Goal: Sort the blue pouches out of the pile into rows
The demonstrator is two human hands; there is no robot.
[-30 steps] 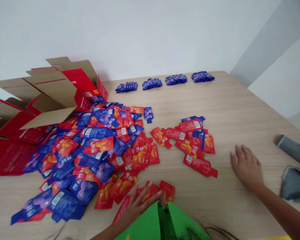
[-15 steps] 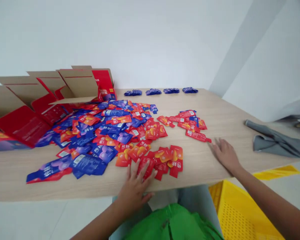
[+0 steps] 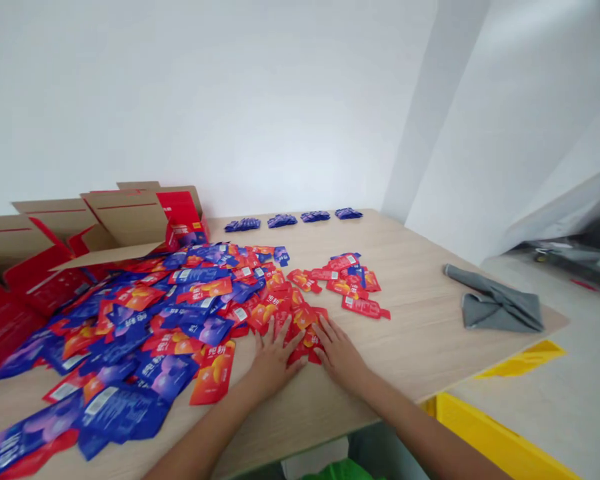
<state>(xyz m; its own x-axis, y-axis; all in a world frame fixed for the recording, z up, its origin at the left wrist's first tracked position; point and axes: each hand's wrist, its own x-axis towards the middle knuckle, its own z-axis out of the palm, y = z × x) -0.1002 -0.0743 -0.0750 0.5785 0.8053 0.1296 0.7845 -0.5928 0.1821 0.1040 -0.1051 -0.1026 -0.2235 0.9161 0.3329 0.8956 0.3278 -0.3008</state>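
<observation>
A big heap of red and blue flat packets point(image 3: 145, 313) covers the left half of the wooden table point(image 3: 430, 333). My left hand point(image 3: 273, 357) lies flat with fingers spread on a small bunch of red packets point(image 3: 300, 320) near the front edge. Beside it, my right hand point(image 3: 337, 350) also rests flat and open, its fingers touching the right side of the same bunch. A smaller group of red packets point(image 3: 353, 283) lies just beyond.
Open red-and-brown cardboard boxes point(image 3: 105, 220) stand at the back left. Several small stacks of blue packets point(image 3: 293, 219) line the far edge. A grey cloth point(image 3: 497, 307) lies at the right. A yellow crate point(image 3: 485, 440) sits below the table's front corner.
My right hand has slid left across the table to the red bunch beside my left hand. The view has risen and drawn back.
</observation>
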